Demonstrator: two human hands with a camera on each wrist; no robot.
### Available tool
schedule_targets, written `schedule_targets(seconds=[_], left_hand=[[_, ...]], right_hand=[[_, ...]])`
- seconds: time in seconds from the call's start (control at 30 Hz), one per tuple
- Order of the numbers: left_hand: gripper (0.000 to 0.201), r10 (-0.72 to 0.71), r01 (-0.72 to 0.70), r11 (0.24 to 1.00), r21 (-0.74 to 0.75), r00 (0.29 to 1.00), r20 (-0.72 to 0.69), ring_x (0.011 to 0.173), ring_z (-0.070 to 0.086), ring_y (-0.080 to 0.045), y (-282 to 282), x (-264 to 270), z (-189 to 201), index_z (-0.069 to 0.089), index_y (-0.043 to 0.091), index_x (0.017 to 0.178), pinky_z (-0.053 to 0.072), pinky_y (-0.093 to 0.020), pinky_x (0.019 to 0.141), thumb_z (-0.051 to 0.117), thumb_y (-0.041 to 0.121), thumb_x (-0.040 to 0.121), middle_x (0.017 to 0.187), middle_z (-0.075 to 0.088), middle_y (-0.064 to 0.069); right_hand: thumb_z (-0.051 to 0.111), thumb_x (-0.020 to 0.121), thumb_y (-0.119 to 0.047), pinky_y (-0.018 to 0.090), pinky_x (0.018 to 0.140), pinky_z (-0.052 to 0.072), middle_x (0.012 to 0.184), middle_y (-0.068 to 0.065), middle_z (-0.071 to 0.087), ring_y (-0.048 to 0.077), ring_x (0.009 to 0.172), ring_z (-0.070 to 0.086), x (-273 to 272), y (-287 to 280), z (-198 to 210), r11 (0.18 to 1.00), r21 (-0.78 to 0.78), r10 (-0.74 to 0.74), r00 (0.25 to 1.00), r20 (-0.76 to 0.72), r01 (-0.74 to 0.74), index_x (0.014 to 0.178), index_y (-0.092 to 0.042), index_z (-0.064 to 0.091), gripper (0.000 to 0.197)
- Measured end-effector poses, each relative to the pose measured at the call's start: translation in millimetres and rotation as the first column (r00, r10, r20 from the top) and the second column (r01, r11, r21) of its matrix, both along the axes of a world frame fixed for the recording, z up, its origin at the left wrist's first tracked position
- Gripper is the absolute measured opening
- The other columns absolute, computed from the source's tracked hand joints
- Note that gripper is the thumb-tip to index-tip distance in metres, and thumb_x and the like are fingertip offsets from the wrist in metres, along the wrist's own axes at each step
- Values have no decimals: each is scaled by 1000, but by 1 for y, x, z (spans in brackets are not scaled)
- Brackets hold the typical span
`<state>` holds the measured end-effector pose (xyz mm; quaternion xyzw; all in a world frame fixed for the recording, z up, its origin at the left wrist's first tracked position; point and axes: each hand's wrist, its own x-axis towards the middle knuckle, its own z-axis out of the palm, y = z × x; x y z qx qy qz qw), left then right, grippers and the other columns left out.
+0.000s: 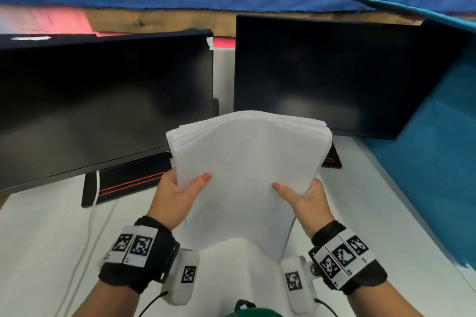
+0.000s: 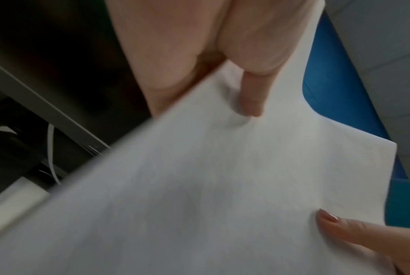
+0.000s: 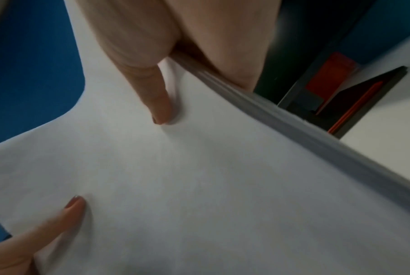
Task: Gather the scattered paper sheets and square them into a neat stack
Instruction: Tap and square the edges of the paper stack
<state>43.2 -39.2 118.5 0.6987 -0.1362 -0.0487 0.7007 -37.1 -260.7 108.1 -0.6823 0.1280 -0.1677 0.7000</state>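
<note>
The sheets are gathered into one paper stack (image 1: 247,162) pinched upright by left hand (image 1: 177,193) and right hand (image 1: 306,198) grips, though its fanned top edges need squaring.

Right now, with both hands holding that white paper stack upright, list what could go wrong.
1. The white paper stack is fanned along its top edge, with sheets offset at the upper left; tapping it down unevenly may leave the offset.
2. The left hand and right hand grip only its lower sides, so the bowed top could flop and spill sheets.
3. The two black monitors stand close behind; a forward tilt might knock them.
</note>
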Motion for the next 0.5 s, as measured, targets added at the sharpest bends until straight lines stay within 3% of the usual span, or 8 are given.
schedule_targets(seconds=[0.13,0.2,0.27,0.4,0.43,0.5], left_hand=[[20,45,-42,997,-61,998,39,81,69,-2,-3,-5,8,65,26,88,54,-16,65,67,8,80,79,74,15],[27,45,-43,998,-53,998,47,90,68,-7,-1,-8,12,63,26,95,56,-21,71,76,17,72,91,72,8],[52,60,-55,997,-51,992,109,99,65,-9,2,-10,19,58,30,106,55,-22,72,78,34,58,105,67,6],[67,68,-47,996,-77,952,297,108,59,-8,4,-11,44,43,45,115,54,-24,78,73,41,55,121,55,3],[69,59,-43,997,-58,945,323,109,57,-9,2,-11,49,41,46,117,54,-25,80,72,42,56,123,53,1],[71,57,-51,998,-24,935,349,110,56,-10,-1,-11,55,39,47,119,53,-26,81,72,44,56,123,51,3]], right_hand=[[66,78,6,18,66,55,70,-14,74,1,69,69,-2,2,9,1000,-10,-22,999,41,23,81,-21,67,27],[70,75,5,23,70,53,79,-9,74,3,76,69,-4,3,14,999,-47,-13,998,54,15,87,-21,66,30],[75,70,1,25,74,53,99,-4,70,6,89,68,-4,0,25,997,-70,-13,992,126,22,101,-25,60,43],[85,54,-36,22,82,53,124,3,56,12,110,59,-3,-5,62,992,-127,12,958,287,26,120,-36,45,77],[83,55,-35,22,83,53,124,1,54,10,110,58,-2,-3,71,986,-164,15,955,297,35,123,-36,43,79],[82,63,-20,13,80,51,118,-9,52,-5,103,56,1,3,81,972,-227,13,949,316,62,129,-29,40,79]])
